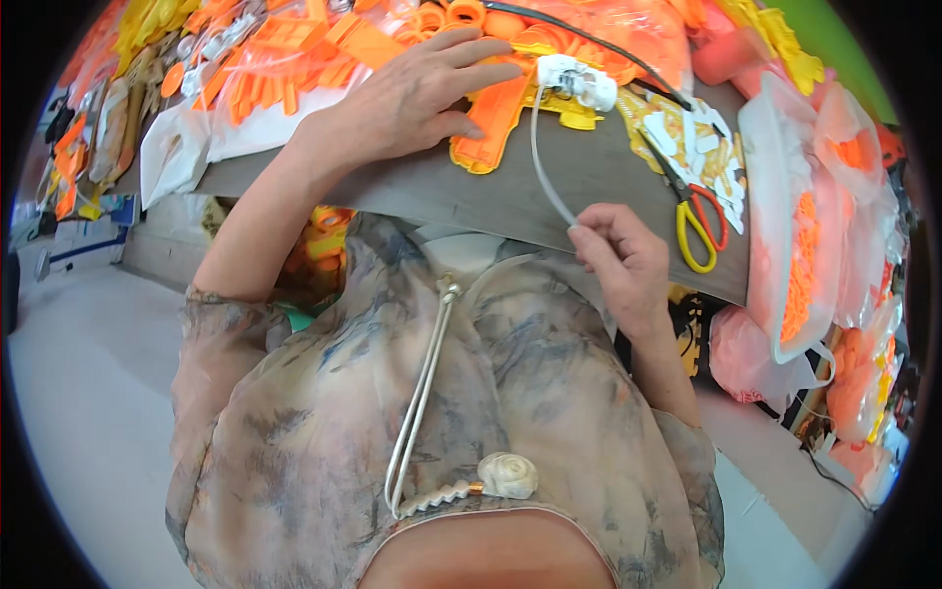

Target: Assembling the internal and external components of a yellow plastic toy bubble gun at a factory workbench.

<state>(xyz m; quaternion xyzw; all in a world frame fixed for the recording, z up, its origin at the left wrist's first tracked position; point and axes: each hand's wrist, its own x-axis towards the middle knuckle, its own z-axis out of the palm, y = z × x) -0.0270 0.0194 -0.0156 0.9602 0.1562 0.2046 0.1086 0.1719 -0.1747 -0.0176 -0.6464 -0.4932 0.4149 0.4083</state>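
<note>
Left hand (392, 98): fingers loosely spread, thumb at the left edge of a long, bright-orange molded-plastic shell (494, 123); whether pressing or merely hovering, impossible to tell.
Right hand (630, 260): at the table's near edge, pinching the lower end of a thin, translucent whitish flexible tube (539, 157) between thumb and curled fingers.
Tube: curved over a flat gray tabletop (613, 182), up to a white cylindrical plastic unit (581, 84); exact joint too small to read.
White unit: just right of the shell's far end, beside yellow plastic parts (581, 118).
Tube handling: probably best guided gently along its natural bend, without kinks or tugging at the likely fragile joint.
Bracing: probably best with shell and unit pinned flat, to prevent sliding.
Scissors with red and yellow handles (699, 228): right of the tube, well apart; best left clear.
</note>
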